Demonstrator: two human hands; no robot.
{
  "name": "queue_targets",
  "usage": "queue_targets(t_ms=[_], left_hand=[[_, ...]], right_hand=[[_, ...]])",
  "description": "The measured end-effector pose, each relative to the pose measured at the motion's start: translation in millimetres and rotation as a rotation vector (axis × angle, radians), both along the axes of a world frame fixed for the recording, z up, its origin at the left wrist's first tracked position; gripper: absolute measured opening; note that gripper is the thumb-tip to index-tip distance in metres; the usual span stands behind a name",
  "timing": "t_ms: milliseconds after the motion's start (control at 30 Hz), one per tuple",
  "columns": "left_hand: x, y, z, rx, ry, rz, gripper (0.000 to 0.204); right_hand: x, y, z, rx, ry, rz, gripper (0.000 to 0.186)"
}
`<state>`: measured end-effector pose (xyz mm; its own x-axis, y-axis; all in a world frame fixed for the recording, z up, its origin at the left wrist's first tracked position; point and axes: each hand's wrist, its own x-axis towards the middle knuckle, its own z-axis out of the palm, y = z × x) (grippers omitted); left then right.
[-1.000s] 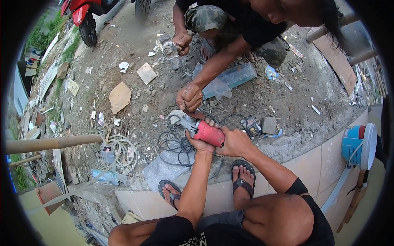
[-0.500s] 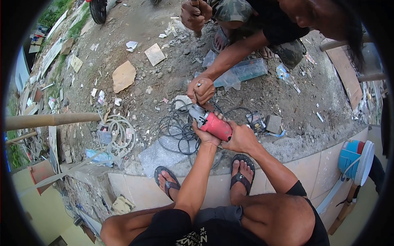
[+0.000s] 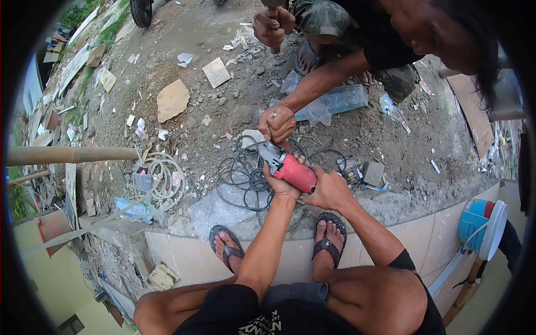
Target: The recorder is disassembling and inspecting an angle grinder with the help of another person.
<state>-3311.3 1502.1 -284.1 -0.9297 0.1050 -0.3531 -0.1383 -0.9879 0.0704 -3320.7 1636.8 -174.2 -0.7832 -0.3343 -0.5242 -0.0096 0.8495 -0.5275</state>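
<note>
- Holding a red angle grinder (image 3: 300, 173) between us, our two hands meet over the dirt ground (image 3: 223, 117), just beyond the far edge of the tiled ledge (image 3: 192, 259).
- We have our left hand (image 3: 283, 186) wrapped around the grinder's body from the near side and below, its fingertips showing along the far side.
- We keep our right hand (image 3: 328, 191) closed over the rear end, so both grips are filled by the tool.
- We see its grey metal head pointing away from us and to the left, close to a co-worker's lower hand (image 3: 279, 122); what that hand grips we cannot tell.
- We can make out the co-worker's other hand (image 3: 269, 29) clenched around a hammer-like tool (image 3: 273, 12), held upright.
- Beside the grinder we find loops of black cable (image 3: 237, 177) on the ground, and bubble wrap (image 3: 215, 212) lying along the ledge's far edge, near our left foot (image 3: 228, 245).
- To our right, near that same edge, we have a grey block (image 3: 373, 173); a blue-and-white bucket (image 3: 474, 230) is at the ledge's right end.
- Further left we notice coiled pale hose (image 3: 162, 187) near the tip of a bamboo pole (image 3: 72, 155).
</note>
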Motion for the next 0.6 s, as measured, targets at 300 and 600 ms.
queue_targets(t_ms=[300, 600], left_hand=[[16.4, 2.4, -6.4, 0.015, -0.01, -0.014, 0.078], [-16.9, 1.3, 23.2, -0.028, 0.033, -0.026, 0.078]], right_hand=[[5.9, 1.3, 1.6, 0.05, -0.047, 0.017, 0.074], [-10.9, 1.1, 7.1, 0.021, 0.015, -0.034, 0.073]])
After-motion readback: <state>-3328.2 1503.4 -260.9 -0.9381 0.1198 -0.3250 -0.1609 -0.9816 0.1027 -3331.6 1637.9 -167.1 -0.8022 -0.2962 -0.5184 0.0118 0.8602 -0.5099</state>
